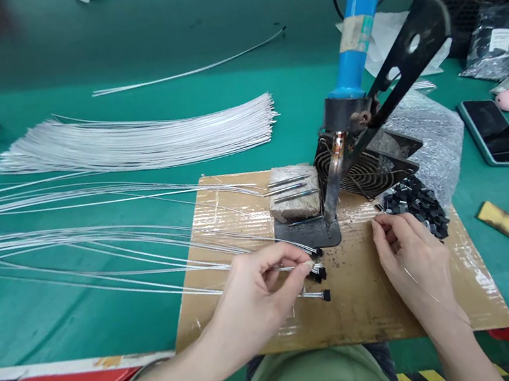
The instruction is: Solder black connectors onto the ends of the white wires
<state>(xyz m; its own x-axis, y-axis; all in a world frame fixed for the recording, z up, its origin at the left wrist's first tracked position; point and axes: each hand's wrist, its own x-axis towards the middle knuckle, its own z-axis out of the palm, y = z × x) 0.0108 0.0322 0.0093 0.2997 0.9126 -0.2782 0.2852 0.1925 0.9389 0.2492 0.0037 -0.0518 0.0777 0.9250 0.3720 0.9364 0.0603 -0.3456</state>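
Note:
My left hand [269,279] is closed in a pinch on a white wire, above the cardboard sheet [361,302]. Around its fingertips lie white wires [144,231] with small black connectors [326,295] on their ends. My right hand [412,255] is also pinched, beside a pile of small black pieces [415,202]; whatever its fingertips hold is too small to make out. A thin, shiny strand crosses the back of that hand. Between the hands, the blue-handled soldering iron [355,30] points down in its stand, its tip near a black metal plate [291,236].
Behind the hands, a grey block [299,209] carries thin metal pieces, with a round-grilled fan [362,166] beside it. A large bundle of white wires [143,137] lies at the back left. At the right are a phone [494,132] and a yellow sponge [502,220].

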